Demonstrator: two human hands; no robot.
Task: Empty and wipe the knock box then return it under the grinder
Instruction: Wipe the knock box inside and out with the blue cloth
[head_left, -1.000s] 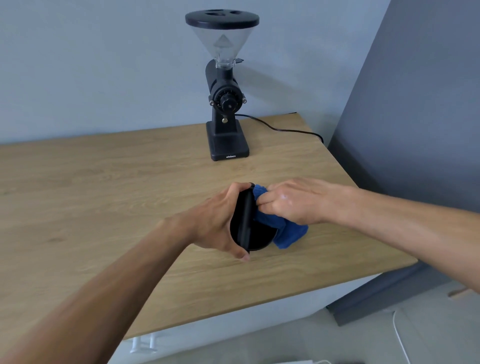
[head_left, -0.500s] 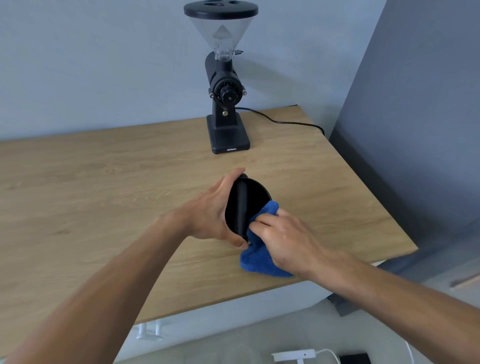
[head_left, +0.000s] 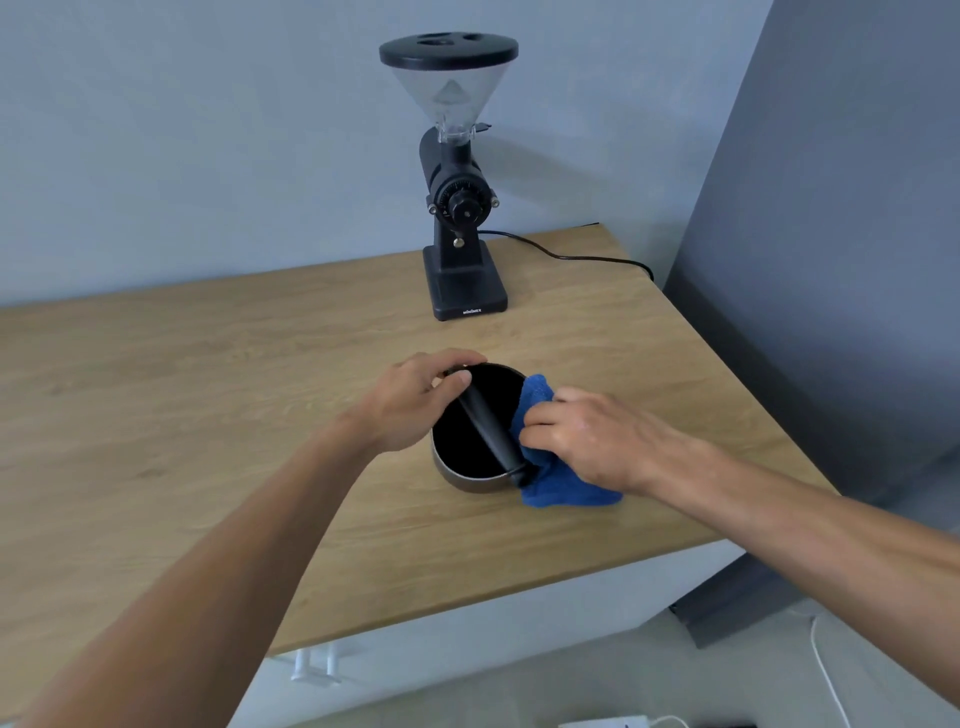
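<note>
The round black knock box (head_left: 467, 480) stands upright on the wooden counter (head_left: 182, 415), mouth up, with its black knock bar (head_left: 488, 428) across the opening. My left hand (head_left: 410, 405) grips the box's far left rim and the bar's end. My right hand (head_left: 587, 441) presses a blue cloth (head_left: 561, 488) against the box's right side, where part of it drapes over the rim. The black grinder (head_left: 460, 208) with a clear hopper stands behind the box, at the back of the counter. The box's inside looks dark and bare.
The grinder's black cord (head_left: 571, 254) runs right across the counter to the grey wall (head_left: 831, 208). The counter's front edge lies close below the box. On the floor, a white cable (head_left: 826, 670) and a white device (head_left: 608, 722) show at the bottom right.
The knock box has gone from tilted on its side to upright on the counter. My right hand and the cloth moved from the box's front to its right rim.
</note>
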